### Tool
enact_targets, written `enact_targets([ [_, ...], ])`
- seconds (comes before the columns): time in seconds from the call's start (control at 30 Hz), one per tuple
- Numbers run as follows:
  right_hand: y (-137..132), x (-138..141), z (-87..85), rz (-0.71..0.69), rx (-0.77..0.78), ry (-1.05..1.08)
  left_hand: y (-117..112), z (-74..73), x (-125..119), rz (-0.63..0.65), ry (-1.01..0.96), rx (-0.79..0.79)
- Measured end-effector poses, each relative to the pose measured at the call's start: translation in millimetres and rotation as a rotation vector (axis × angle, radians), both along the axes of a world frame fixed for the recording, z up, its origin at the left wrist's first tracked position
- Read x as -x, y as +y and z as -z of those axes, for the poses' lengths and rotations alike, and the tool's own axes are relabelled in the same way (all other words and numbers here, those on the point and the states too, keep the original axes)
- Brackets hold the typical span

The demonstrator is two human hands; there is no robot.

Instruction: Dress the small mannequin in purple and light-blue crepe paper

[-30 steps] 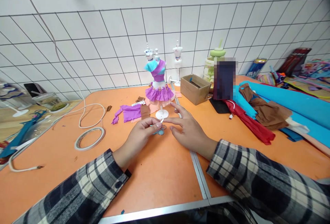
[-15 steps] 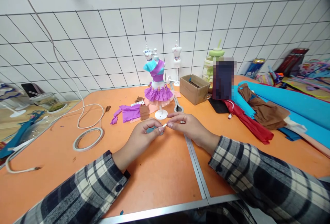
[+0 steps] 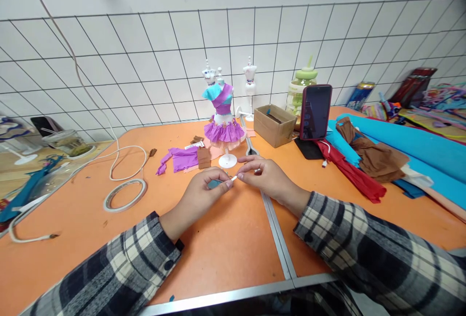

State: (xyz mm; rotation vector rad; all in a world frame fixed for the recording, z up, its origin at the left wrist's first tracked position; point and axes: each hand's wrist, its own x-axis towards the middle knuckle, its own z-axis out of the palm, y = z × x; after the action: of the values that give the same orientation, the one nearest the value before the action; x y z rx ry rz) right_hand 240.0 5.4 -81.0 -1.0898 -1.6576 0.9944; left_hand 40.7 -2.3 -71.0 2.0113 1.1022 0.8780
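Note:
In the head view, my left hand [image 3: 204,191] pinches a small white strip [image 3: 234,178] between thumb and forefinger; it looks like a bit of tape. The thumb and fingertip of my right hand [image 3: 264,176] close on the strip's other end. Partly hidden behind my left fingers lies a blue-grey thing [image 3: 214,184], too covered to name. Just beyond the hands stands a small mannequin [image 3: 223,119] in a turquoise and purple top and a ruffled purple skirt. Purple crepe paper [image 3: 184,159] and a brown scrap [image 3: 204,157] lie to its left.
A tape roll [image 3: 124,195] and a white cable [image 3: 118,163] lie at left. Behind are a cardboard box [image 3: 274,129], a white mannequin [image 3: 249,80], a green-lidded bottle [image 3: 304,80] and a standing phone [image 3: 316,112]. Crepe paper in several colours [image 3: 378,153] covers the right side.
Almost nothing differs. The fingers shift very slightly around the white strip, while the mannequin and papers stay where they were.

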Motion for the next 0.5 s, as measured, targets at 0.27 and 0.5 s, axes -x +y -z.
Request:
enact_targets([
  [0.27, -1.8, 1.4, -1.4, -0.014, 0.016, 0.012, 0.5, 0.2, -0.8, -0.029, 0.009, 0.019],
  [0.5, -1.1, 1.2, 1.5, -0.074, 0.181, 0.196, 3.5, 6.1, -4.2, -0.077, -0.106, 0.219],
])
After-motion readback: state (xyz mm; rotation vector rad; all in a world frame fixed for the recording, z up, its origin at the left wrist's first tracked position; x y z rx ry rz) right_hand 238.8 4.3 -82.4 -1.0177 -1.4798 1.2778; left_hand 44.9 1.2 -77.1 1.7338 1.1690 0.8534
